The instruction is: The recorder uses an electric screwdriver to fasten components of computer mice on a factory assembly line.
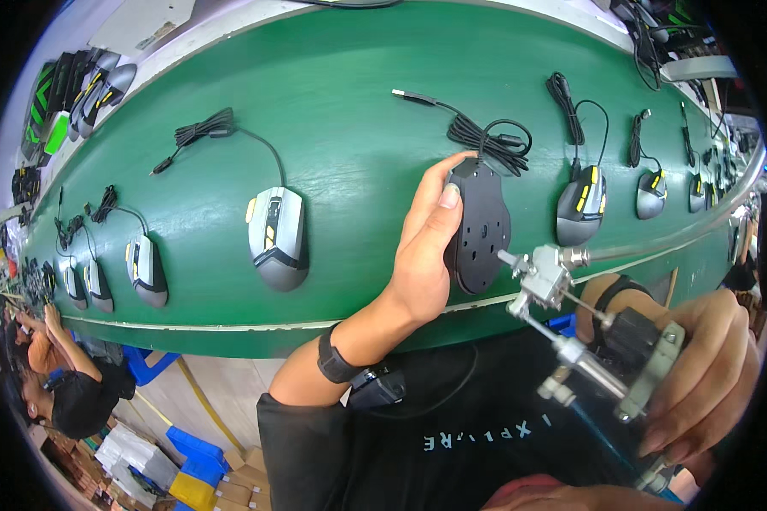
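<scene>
My left hand [422, 247] grips a black computer mouse [483, 230] by its left side, thumb over the edge. The mouse's underside faces up, with several small dark openings showing. Its bundled cable [490, 140] lies beyond it on the green surface, the plug pointing left. In my right hand [712, 375] is a metal spray gun [545, 277], fingers wrapped round its handle. A clear hose runs from its head toward the upper right. The nozzle tip is close to the mouse's right edge; whether it touches, I cannot tell.
On the green conveyor-like table [358, 196] lie grey-and-black mice, buttons up: one to the left [279, 238], one to the right [581, 204], several farther along both ways. Co-workers [81, 396] sit at the far left. Blue bins [198, 456] and cartons stand below the near edge.
</scene>
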Motion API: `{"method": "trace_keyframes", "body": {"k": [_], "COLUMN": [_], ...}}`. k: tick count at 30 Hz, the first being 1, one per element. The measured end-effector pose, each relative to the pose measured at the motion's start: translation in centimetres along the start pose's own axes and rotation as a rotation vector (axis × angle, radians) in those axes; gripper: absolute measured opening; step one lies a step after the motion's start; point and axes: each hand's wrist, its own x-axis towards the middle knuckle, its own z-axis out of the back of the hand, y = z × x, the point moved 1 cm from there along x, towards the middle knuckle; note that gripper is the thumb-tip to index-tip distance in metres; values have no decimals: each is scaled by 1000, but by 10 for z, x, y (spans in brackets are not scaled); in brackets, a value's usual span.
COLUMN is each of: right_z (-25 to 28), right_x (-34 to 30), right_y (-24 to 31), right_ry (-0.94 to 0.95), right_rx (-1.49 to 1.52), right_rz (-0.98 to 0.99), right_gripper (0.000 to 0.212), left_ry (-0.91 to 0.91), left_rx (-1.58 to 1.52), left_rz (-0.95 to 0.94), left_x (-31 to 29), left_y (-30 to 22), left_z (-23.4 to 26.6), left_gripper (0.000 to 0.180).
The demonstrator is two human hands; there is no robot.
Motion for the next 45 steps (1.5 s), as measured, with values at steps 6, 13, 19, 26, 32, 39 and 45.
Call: {"method": "trace_keyframes", "body": {"k": [6,13,19,26,32,39,45], "right_z": [-18,-18,-25,-2,-19,-48,-51], "right_x": [3,4,5,6,17,16,16], "right_y": [-23,-21,-32,0,-1,-50,-50], "right_ry": [-9,25,74,88,10,15,20], "right_rx": [-84,-100,-87,171,64,49,86], "right_rz": [137,-52,-187,48,34,153,101], "right_gripper": [13,9,9,12,10,13,15], "left_ry": [16,14,-10,-83,-111,-110,-104], "left_rx": [20,150,241,315,-89,-115,-126], "left_rz": [15,41,-20,-66,-58,-109,-92], "left_x": [-7,-12,-15,-16,-7,-14,-16], "left_y": [0,-1,0,-8,-19,-25,-28], "left_z": [4,8,17,26,23,35,34], "left_gripper": [44,48,49,45,43,44,42]}}
